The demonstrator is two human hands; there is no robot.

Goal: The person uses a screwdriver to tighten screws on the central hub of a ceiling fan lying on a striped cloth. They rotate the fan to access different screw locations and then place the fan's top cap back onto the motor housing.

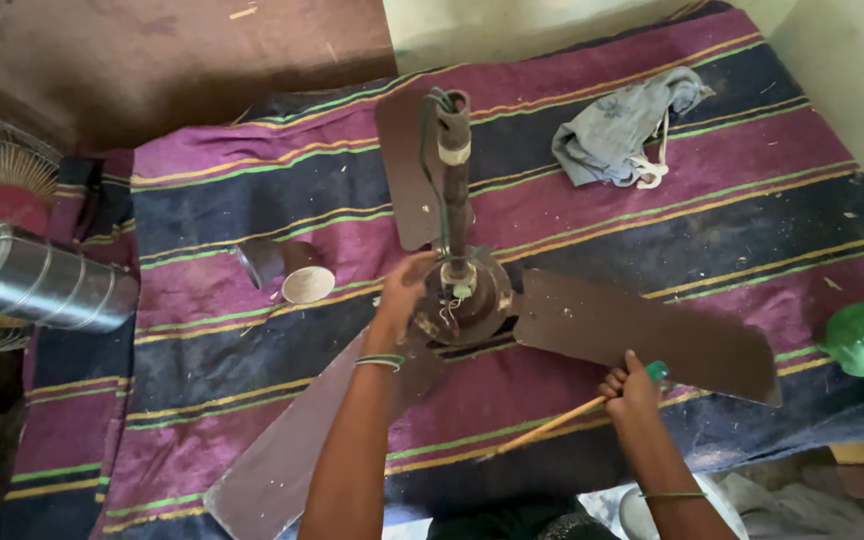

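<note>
The brown ceiling fan [472, 300] lay on the striped mat [202, 210], its downrod upright. The left hand [404, 285] rested open against the motor housing; the right hand [632, 390] was closed around a green-handled screwdriver [562, 420]. The tool could slip and gouge a blade. A metal cup [292, 272] lay tipped nearby, apparently empty.

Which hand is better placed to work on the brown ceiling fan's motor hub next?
Left hand: it rests on the brown ceiling fan's motor hub. Right hand is off by a blade, gripping a green-handled tool.

One ceiling fan [467, 300], three blades [642, 335], two cups [307, 284].
</note>
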